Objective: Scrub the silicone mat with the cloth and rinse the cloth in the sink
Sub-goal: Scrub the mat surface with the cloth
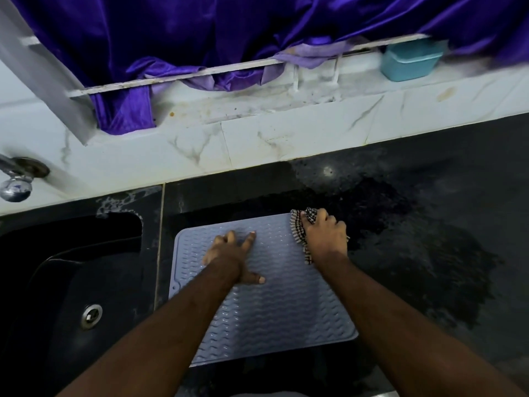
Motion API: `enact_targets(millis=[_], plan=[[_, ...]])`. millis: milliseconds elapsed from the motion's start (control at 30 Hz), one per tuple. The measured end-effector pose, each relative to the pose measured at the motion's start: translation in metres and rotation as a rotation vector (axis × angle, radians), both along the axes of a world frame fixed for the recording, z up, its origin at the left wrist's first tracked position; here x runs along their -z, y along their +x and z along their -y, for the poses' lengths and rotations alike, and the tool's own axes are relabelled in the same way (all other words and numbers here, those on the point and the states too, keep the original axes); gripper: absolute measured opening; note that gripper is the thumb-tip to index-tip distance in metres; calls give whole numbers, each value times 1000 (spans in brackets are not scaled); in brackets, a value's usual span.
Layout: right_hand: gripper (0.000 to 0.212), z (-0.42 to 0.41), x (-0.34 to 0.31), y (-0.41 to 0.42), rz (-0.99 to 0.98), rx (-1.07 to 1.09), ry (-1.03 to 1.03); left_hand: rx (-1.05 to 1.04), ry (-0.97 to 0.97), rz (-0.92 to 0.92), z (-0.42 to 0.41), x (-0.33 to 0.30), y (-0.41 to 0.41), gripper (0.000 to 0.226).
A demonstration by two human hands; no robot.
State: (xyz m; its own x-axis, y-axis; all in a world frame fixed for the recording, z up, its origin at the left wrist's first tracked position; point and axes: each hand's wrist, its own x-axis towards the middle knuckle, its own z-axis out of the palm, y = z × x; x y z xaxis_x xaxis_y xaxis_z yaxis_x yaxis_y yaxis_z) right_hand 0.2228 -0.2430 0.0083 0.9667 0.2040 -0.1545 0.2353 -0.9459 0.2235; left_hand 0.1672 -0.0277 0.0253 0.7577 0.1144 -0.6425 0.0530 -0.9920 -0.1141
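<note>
Counter: black speckled stone countertop [400,196], wet.
Mat: pale blue ridged silicone mat [272,310] lying flat.
Left hand [234,253]: fingers spread, pressing mat.
Right hand [323,236]: gripping checked cloth [299,230] at mat's far right corner.

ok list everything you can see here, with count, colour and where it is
silicone mat: one, pale blue, on the dark counter right of the sink
cloth: one, checked, at the mat's far right corner
sink: one, black, left
drain: one, metal, in the sink
tap: one, chrome, far left wall
tub: one, teal, on the ledge
curtain: one, purple, top
left hand: flat on the mat
right hand: grips the cloth
</note>
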Motion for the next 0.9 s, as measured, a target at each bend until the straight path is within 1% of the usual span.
enact_targets(millis=[67,167,267,333,400,500,600,667,733,800,833,900], plan=[[40,1,-5,7,-9,32,-41,1,46,-14,8,-6,8,132],[34,6,-16,19,-97,77,-108,47,146,-89,27,-13,21,132],[32,30,-20,19,-121,108,-92,73,193,-96,37,-3,20,134],[31,46,-29,24,-95,140,-50,57,202,-58,36,5,15,134],[38,52,-40,29,-39,131,32,56,205,8,33,10,9,131],[58,52,-49,34,38,155,242,62,171,55,30,11,5,131],[59,43,-56,33,81,213,539,65,137,53,30,9,7,131],[63,35,-63,28,103,189,676,60,97,98,28,9,3,130],[65,24,-66,21,145,137,716,-5,-19,199,19,12,-8,127],[63,15,-62,18,152,100,709,-92,-159,283,6,16,-20,122],[64,9,-59,17,153,94,735,-108,-199,295,-2,19,-25,120],[72,-1,-57,19,136,150,885,-85,-223,276,-15,23,-29,118]])
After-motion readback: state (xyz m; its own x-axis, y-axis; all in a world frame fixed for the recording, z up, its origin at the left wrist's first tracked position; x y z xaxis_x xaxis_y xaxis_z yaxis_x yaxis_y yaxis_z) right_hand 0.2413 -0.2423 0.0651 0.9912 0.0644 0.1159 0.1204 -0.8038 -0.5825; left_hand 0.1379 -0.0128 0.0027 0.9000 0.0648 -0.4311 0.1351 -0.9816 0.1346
